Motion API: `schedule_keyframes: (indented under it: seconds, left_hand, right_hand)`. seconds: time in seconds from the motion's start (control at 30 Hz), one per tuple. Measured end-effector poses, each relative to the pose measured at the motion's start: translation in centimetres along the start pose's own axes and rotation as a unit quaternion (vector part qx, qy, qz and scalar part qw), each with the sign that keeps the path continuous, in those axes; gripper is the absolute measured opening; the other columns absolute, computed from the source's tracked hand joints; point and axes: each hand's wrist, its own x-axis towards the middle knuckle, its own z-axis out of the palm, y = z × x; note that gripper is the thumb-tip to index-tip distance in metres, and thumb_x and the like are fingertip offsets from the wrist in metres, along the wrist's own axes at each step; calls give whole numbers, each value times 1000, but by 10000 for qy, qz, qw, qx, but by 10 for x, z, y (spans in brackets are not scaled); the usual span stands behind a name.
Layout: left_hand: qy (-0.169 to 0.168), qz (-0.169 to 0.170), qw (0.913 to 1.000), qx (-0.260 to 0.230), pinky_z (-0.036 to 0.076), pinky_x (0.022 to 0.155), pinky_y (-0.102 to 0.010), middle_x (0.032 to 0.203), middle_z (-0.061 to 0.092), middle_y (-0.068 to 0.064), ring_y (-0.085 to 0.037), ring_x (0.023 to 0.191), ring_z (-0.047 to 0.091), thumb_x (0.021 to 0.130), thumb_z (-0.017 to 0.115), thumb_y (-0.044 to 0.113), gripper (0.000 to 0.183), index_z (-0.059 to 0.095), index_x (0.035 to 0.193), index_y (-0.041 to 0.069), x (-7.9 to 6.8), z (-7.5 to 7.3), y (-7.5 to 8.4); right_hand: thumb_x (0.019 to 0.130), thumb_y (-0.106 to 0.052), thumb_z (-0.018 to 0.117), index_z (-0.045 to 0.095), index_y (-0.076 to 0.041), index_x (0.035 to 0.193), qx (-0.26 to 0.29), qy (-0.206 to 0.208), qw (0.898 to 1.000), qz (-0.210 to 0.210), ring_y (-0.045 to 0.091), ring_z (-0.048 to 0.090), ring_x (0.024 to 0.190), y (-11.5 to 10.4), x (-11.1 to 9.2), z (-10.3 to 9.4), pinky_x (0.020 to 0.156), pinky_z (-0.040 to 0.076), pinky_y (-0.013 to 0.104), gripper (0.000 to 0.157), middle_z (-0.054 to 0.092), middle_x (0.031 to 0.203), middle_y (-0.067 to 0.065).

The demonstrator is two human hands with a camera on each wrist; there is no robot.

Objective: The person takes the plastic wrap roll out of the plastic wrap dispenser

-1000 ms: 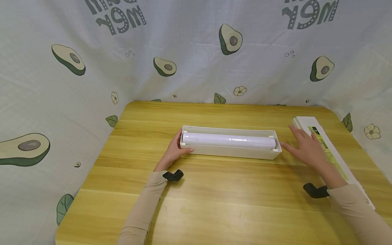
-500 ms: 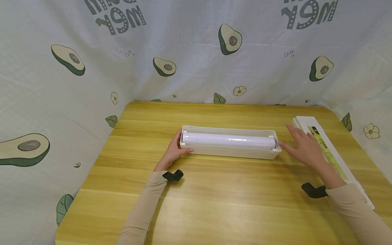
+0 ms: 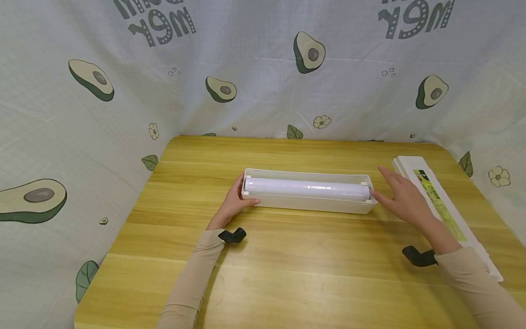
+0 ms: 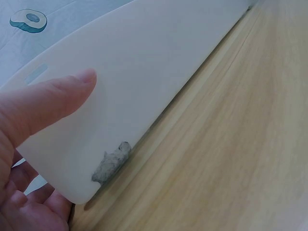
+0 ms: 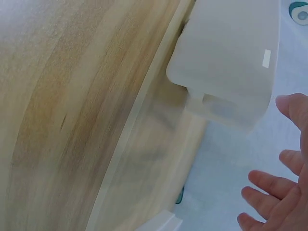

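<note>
While the left hand pinches the white box by its left end, I see the right hand spread just beside the other end; roll inside.

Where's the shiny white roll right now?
In the head view, the roll lies just right of centre, inside the open white box, between the left hand and right hand.

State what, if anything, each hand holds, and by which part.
The left hand grips the long white plastic box by its left end, thumb on the near wall; the right hand holds nothing.
</note>
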Motion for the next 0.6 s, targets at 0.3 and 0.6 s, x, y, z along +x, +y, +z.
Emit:
schedule_keyframes:
  seconds: [0.3, 0.6]
  left_hand:
    - [-107, -117, 9998, -99, 40, 106, -39, 149, 33, -13, -28, 127, 41, 76, 71, -3, 98, 12, 152, 18, -4, 0, 12]
    - [-6, -50, 10000, 25, 42, 104, -39, 148, 35, -10, -27, 126, 43, 77, 73, 0, 98, 13, 151, 21, 0, 0, 1]
  right_hand:
    - [91, -36, 59, 22, -6, 149, 151, 58, 9998, -70, 52, 38, 121, -6, 2, 0, 94, 33, 65, 76, 40, 138, 34]
    - [92, -36, 58, 21, -8, 150, 164, 62, 9996, -202, 51, 39, 121, -13, 2, 0, 93, 33, 65, 74, 41, 137, 34]
